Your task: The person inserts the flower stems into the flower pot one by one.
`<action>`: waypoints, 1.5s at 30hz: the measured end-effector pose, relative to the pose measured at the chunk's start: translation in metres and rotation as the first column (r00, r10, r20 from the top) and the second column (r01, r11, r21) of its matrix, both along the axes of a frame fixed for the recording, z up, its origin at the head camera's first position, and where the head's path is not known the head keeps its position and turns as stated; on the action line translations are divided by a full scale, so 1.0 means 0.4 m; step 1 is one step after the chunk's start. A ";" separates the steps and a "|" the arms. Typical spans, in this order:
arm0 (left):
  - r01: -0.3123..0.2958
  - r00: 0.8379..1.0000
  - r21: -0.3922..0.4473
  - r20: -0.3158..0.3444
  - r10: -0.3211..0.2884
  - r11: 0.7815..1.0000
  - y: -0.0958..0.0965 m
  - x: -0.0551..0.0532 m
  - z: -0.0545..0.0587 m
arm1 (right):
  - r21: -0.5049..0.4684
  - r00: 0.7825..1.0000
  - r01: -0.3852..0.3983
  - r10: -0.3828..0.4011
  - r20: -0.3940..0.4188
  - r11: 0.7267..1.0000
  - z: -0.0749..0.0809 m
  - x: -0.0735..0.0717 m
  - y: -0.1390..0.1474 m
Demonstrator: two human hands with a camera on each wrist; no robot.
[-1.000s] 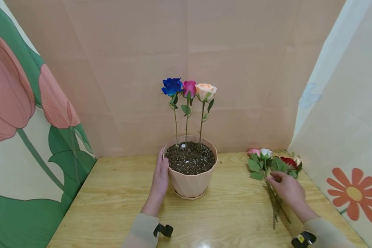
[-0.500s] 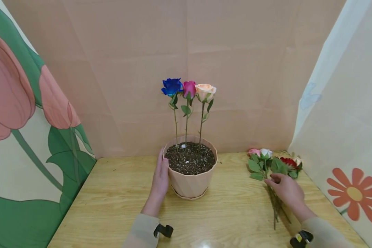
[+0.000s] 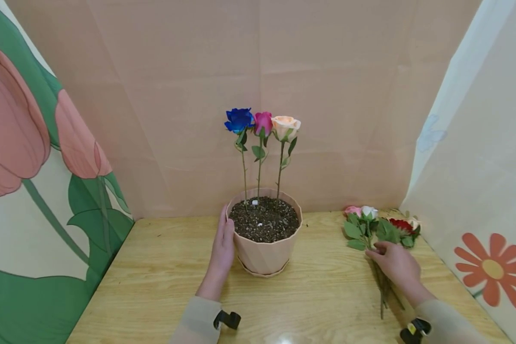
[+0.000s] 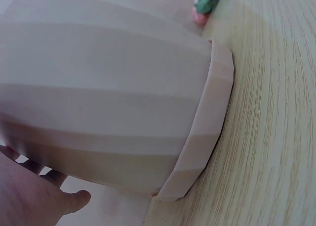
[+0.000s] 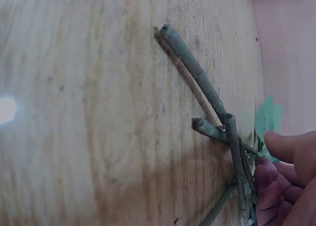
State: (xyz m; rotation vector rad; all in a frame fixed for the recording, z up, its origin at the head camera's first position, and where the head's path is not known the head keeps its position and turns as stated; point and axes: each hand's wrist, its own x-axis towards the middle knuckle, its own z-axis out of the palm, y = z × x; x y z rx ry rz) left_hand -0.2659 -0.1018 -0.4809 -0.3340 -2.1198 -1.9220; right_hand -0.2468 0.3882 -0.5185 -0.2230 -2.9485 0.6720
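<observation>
While the left hand (image 3: pixel 221 246) rests straight-fingered against the pot (image 3: pixel 264 255) just to its right, the right hand (image 3: pixel 397 265) bends its fingers at the stems (image 5: pixel 198 76), flower heads (image 3: pixel 401 225) lying just beyond it; whether it grips any stem, I cannot tell.

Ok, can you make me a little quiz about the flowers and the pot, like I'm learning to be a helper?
1. Count: How many roses are standing in the pot?

2. True or false: The left fingers touch the pot, while the right fingers are by the loose stems.

3. Pick one: Seen from the head camera, which colour of standing rose is in the middle?
A) blue
B) pink
C) peach

Key: 1. Three. 2. True. 3. B.
</observation>
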 end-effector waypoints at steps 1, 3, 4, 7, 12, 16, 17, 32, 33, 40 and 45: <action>0.000 1.000 0.001 0.000 0.000 1.000 0.000 0.000 0.001 | 0.002 1.000 0.002 -0.002 0.004 1.000 0.000 0.000 -0.001; -0.002 1.000 0.003 -0.003 0.002 1.000 0.002 0.000 0.002 | 0.002 1.000 0.007 -0.007 0.013 1.000 0.001 -0.001 -0.003; -0.003 1.000 0.004 -0.004 0.003 1.000 0.002 0.000 0.002 | 0.002 1.000 0.010 -0.010 0.018 1.000 0.000 -0.001 -0.004; -0.005 1.000 0.009 -0.002 0.005 1.000 0.004 0.001 0.004 | 0.009 0.999 0.016 -0.016 0.032 1.000 0.001 -0.001 -0.007; -0.002 1.000 0.013 0.004 0.002 1.000 0.006 0.000 0.004 | 0.032 0.999 0.010 -0.011 0.043 0.999 0.001 0.000 -0.009; 0.000 1.000 0.016 0.005 0.000 1.000 0.006 -0.003 0.002 | 0.036 0.999 -0.003 0.001 0.044 0.999 0.002 0.000 -0.010; 0.000 1.000 0.017 0.006 -0.001 1.000 0.006 -0.003 0.001 | 0.034 0.999 -0.006 0.005 0.047 0.999 0.001 0.000 -0.009; -0.006 1.000 0.012 0.013 0.006 1.000 0.008 -0.004 0.001 | -0.052 0.999 0.038 -0.036 0.029 0.998 -0.001 0.005 0.004; -0.007 1.000 0.011 0.010 0.007 1.000 0.007 -0.003 0.001 | -0.059 0.999 0.038 -0.037 0.020 0.998 0.000 0.006 0.004; -0.014 1.000 0.003 -0.005 0.014 1.000 0.006 -0.002 0.000 | -0.098 0.998 0.018 -0.024 -0.059 0.995 0.020 0.020 0.002; -0.023 1.000 0.002 -0.014 0.023 1.000 0.004 0.000 0.000 | -0.115 0.995 0.012 -0.023 -0.098 0.993 0.038 0.028 -0.006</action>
